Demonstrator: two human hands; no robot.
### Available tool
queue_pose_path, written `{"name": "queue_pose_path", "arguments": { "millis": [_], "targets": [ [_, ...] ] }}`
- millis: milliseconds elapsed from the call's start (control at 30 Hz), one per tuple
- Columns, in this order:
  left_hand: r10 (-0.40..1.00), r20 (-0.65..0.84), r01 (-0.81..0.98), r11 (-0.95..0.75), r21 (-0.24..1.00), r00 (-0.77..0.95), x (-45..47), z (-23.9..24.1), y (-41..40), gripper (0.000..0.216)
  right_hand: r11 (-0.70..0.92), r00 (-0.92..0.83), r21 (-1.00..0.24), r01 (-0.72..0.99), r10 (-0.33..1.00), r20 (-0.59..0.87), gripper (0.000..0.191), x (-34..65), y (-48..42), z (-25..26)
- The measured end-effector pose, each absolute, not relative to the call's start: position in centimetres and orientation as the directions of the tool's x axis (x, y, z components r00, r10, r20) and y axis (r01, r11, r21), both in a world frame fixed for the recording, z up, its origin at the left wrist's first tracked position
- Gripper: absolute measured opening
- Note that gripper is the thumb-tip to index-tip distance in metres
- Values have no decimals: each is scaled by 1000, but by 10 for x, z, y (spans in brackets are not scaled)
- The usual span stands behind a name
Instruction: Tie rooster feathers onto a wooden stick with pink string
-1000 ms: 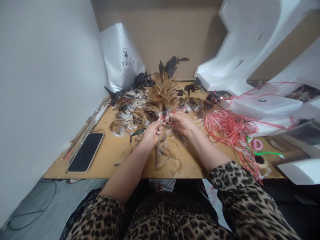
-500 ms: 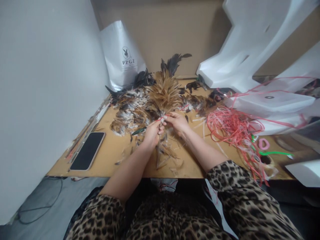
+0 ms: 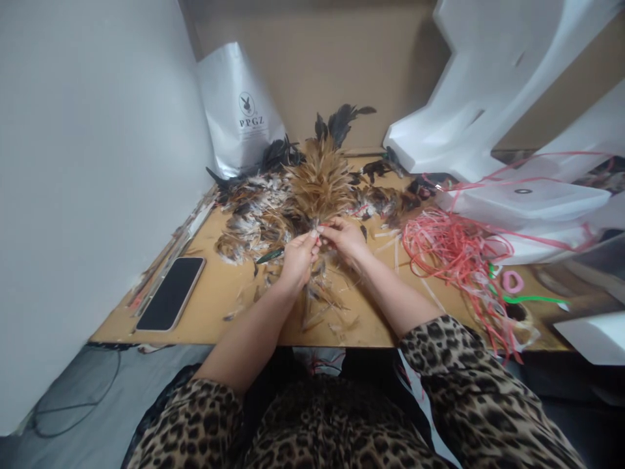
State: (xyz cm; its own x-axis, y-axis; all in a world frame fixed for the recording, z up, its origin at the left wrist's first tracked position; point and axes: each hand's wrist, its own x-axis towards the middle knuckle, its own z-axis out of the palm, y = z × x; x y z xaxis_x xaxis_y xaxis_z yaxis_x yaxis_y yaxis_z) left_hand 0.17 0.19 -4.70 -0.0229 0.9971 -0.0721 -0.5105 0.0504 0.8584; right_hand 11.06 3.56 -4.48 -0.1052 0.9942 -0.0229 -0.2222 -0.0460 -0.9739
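Note:
A bundle of brown feathers, topped with long black ones, stands out from my hands over the middle of the table. My left hand is closed around its narrow base, where a thin pale stick seems to come out below. My right hand is closed in a pinch at the same base, its fingertips touching those of the left. Between the fingers a bit of red strip shows; the rest of it is hidden.
Loose feathers lie in heaps on the table. A phone is at the left, a silvery bag behind. To the right are a tangle of red strips, a pink ring and white foam pieces.
The red strip that lay across the bundle's base between my fingers now shows as a short bit lower down. My fingertips have drawn closer together. The bundle has hardly moved.

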Motion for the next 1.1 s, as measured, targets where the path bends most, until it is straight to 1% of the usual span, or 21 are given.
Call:
{"name": "queue_pose_path", "arguments": {
  "millis": [67, 200, 267, 367, 433, 533, 633, 700, 767, 833, 900, 933, 967, 1000, 1033, 1100],
  "targets": [
    [997, -76, -497, 50, 866, -32, 1, -45, 2, 25, -41, -96, -988, -150, 995, -27, 45, 113, 33, -41],
    [996, -67, -475, 34, 879, -53, -3, -40, 2, 24, -48, -150, -999, 15, 987, -50, 44, 121, 31, -36],
    [997, -60, -459, 28, 888, -57, -5, -38, 2, 24, -59, -158, -996, 60, 985, -67, 42, 124, 30, -35],
    [997, -57, -430, 33, 902, -44, -7, -36, 2, 25, -60, -158, -995, 84, 985, -73, 37, 125, 27, -32],
    [998, -51, -400, 36, 916, -27, -7, -35, 2, 27, -8, -152, -994, 109, 988, -25, 32, 123, 22, -29],
    [999, -27, -354, 18, 935, -21, -7, -36, 1, 29, 179, -142, -964, 199, 978, 153, 27, 116, 12, -25],
    [999, 18, -308, -30, 951, -43, -5, -38, 1, 26, 341, -124, -871, 354, 940, 318, 25, 110, 4, -23],
    [996, 57, -252, -72, 965, -66, -6, -41, 3, 23, 376, -137, -803, 463, 925, 354, 23, 110, 0, -19],
    [989, 115, -148, -128, 981, -94, -9, -44, 4, 19, 407, -236, -705, 581, 913, 333, 21, 114, -5, -7],
    [975, 196, 16, -196, 981, -104, -14, -42, 5, 17, 460, -363, -539, 705, 888, 282, 18, 121, -11, 12],
    [960, 274, 200, -258, 945, -58, -19, -37, 2, 18, 520, -458, -356, 776, 853, 250, 15, 126, -15, 36],
    [952, 306, 271, -295, 916, 4, -21, -32, -1, 19, 547, -491, -293, 784, 835, 247, 14, 128, -15, 47],
    [947, 310, 314, -321, 894, 84, -21, -27, -5, 20, 574, -523, -256, 778, 817, 243, 12, 130, -13, 58],
    [941, 310, 320, -338, 885, 136, -21, -22, -10, 20, 601, -555, -240, 762, 798, 236, 11, 131, -8, 66],
    [936, 301, 300, -345, 889, 183, -21, -16, -16, 21, 624, -583, -244, 743, 781, 222, 9, 132, -2, 72],
    [935, 258, 216, -311, 926, 242, -20, -7, -30, 23, 644, -627, -288, 709, 762, 162, 8, 136, 13, 78]
  ]
}}
